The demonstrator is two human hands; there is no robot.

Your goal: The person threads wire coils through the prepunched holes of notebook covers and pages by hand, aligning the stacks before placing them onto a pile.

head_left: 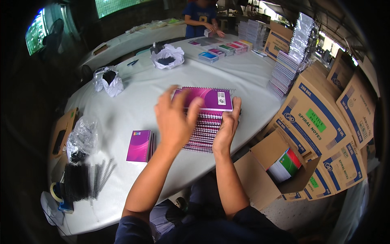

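Together, both hands [199, 122] flanking notebook stack [205, 122].

Brown cardboard cartons [321, 118] with blue diagonal stripes and blue print are stacked at the right of the white table; a green rectangular label [315, 120] is stuck on the nearest one. An open carton [260, 179] is set on the floor below them. More cartons [277, 40] are seen at the far right of the table. A small white label [221, 98] is placed on the top purple notebook [207, 99] cover.
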